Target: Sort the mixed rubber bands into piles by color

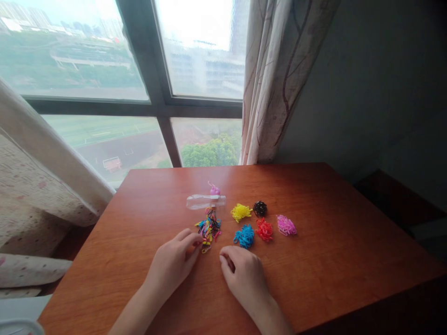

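The left hand [172, 256] has its thumb and forefinger bent toward each other at the near-left edge of the mixed heap [210, 225] of small coloured loops; whether they pinch one loop, I cannot tell. The right hand [246, 270] is curled, its thumb and forefinger tips close together, and I cannot tell if something is between them. Just beyond its fingers lies the blue pile [244, 236], then the red pile [264, 230]; farther are the yellow pile [240, 212], the black pile [260, 209] and, rightward, the pink pile [286, 225]. Beyond the left fingers, past the heap, the clear bottle [200, 202] lies sideways.
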`<action>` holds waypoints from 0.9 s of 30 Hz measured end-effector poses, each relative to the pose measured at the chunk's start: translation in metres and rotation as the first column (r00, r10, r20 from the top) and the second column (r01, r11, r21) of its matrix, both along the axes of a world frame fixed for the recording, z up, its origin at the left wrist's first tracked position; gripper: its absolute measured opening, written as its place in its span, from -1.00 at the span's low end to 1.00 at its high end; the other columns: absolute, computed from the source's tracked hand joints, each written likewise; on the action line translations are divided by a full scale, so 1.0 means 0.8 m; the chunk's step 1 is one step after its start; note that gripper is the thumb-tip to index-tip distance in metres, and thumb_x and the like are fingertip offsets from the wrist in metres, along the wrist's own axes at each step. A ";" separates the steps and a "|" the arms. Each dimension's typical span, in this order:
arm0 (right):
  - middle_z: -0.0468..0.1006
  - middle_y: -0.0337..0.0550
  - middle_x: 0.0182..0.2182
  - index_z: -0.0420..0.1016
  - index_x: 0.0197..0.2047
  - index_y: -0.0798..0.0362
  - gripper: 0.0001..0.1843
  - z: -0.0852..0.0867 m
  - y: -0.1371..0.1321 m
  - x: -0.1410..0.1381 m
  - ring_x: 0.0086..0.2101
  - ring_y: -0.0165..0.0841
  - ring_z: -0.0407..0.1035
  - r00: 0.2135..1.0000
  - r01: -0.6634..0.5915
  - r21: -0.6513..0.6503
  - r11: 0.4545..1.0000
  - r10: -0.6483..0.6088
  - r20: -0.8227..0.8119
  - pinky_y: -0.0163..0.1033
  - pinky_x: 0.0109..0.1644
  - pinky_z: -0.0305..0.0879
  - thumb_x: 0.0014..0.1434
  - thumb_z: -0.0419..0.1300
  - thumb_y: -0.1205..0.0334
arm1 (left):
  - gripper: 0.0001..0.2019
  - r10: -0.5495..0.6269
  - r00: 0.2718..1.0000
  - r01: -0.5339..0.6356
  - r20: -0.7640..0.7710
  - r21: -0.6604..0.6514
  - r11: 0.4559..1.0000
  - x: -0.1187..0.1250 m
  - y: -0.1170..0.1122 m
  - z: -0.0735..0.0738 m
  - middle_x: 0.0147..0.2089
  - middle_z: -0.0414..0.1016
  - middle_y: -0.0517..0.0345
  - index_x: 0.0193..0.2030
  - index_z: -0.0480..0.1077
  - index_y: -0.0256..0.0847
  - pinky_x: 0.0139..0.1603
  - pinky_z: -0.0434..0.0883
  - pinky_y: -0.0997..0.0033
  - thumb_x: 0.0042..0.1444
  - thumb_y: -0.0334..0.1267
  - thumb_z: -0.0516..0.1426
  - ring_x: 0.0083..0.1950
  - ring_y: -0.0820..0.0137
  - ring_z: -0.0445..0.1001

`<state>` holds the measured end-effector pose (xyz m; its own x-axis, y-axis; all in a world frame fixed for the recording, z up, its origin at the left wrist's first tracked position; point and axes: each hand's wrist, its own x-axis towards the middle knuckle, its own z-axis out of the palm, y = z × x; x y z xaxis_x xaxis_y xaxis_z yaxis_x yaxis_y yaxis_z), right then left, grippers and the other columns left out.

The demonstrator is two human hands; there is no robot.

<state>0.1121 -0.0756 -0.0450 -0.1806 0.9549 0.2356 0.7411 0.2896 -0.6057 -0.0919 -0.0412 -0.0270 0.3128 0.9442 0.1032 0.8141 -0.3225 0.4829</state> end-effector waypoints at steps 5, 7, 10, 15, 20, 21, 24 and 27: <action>0.52 -0.30 -0.47 0.44 -0.35 -0.01 -0.83 0.000 0.001 0.000 -0.46 -0.41 0.39 1.000 -0.003 -0.003 1.000 0.003 0.010 -0.33 -0.36 0.05 0.20 0.09 0.41 | -0.82 -0.014 0.998 0.014 0.062 0.013 1.000 -0.004 -0.003 0.004 -0.31 0.48 0.22 -0.20 0.46 -0.11 -0.37 0.30 0.56 0.25 -0.27 0.02 -0.45 0.50 0.37; 0.53 -0.30 -0.46 0.44 -0.35 -0.01 -0.83 -0.001 0.001 0.000 -0.45 -0.41 0.39 1.000 -0.003 -0.010 1.000 0.003 0.012 -0.33 -0.37 0.05 0.20 0.09 0.41 | -0.83 -0.010 0.999 0.010 0.046 0.016 1.000 -0.004 -0.004 0.005 -0.31 0.48 0.23 -0.22 0.45 -0.11 -0.37 0.30 0.56 0.26 -0.25 0.02 -0.45 0.50 0.37; 0.53 -0.30 -0.46 0.45 -0.34 -0.01 -0.83 -0.001 0.001 0.000 -0.45 -0.41 0.39 1.000 -0.005 -0.024 1.000 0.005 0.014 -0.32 -0.37 0.05 0.21 0.10 0.41 | -0.83 0.005 0.999 -0.003 -0.033 0.043 0.999 -0.001 -0.004 0.008 -0.25 0.51 0.22 -0.24 0.43 -0.10 -0.37 0.29 0.56 0.26 -0.26 0.01 -0.40 0.49 0.44; 0.55 -0.30 -0.42 0.48 -0.09 -0.03 -0.79 0.004 0.007 -0.009 -0.41 -0.37 0.43 0.999 -0.030 -0.024 0.999 0.030 -0.012 -0.33 -0.31 0.14 0.22 0.15 0.37 | -0.80 -0.054 0.995 0.062 -0.087 0.100 0.993 0.003 -0.005 0.010 -0.23 0.52 0.21 -0.20 0.44 -0.09 -0.38 0.30 0.56 0.26 -0.29 -0.01 -0.38 0.47 0.48; 0.59 -0.26 -0.36 0.46 0.01 -0.05 -0.73 0.010 0.018 -0.024 -0.36 -0.36 0.47 0.996 -0.084 0.019 0.996 0.084 0.011 -0.34 -0.29 0.21 0.25 0.16 0.35 | -0.79 -0.069 0.996 0.075 -0.048 0.135 0.988 0.004 -0.006 0.011 -0.24 0.53 0.19 -0.22 0.45 -0.10 -0.40 0.31 0.58 0.27 -0.27 -0.02 -0.43 0.50 0.45; 0.59 -0.24 -0.34 0.47 0.00 -0.05 -0.74 0.010 0.019 -0.026 -0.34 -0.35 0.48 0.996 -0.089 0.029 0.996 0.089 0.020 -0.34 -0.27 0.21 0.26 0.15 0.35 | -0.78 -0.073 0.996 0.078 -0.043 0.138 0.987 0.004 -0.007 0.011 -0.24 0.53 0.18 -0.23 0.45 -0.11 -0.40 0.31 0.58 0.28 -0.26 -0.02 -0.43 0.50 0.45; 0.60 -0.21 -0.31 0.49 -0.04 -0.05 -0.78 0.008 0.022 -0.029 -0.30 -0.33 0.49 0.995 -0.088 0.050 0.995 0.086 0.051 -0.34 -0.26 0.22 0.29 0.11 0.35 | -0.78 -0.091 0.995 0.096 -0.038 0.137 0.986 0.005 -0.007 0.011 -0.23 0.53 0.19 -0.22 0.43 -0.11 -0.39 0.31 0.58 0.29 -0.27 -0.04 -0.42 0.51 0.46; 0.59 -0.20 -0.33 0.50 -0.13 -0.05 -0.82 0.006 0.023 -0.029 -0.32 -0.33 0.48 0.994 -0.078 0.061 0.995 0.073 0.080 -0.34 -0.27 0.20 0.31 0.10 0.35 | -0.80 -0.098 0.995 0.102 -0.037 0.130 0.986 0.006 -0.008 0.011 -0.24 0.52 0.20 -0.21 0.42 -0.11 -0.39 0.30 0.58 0.29 -0.28 -0.03 -0.44 0.51 0.44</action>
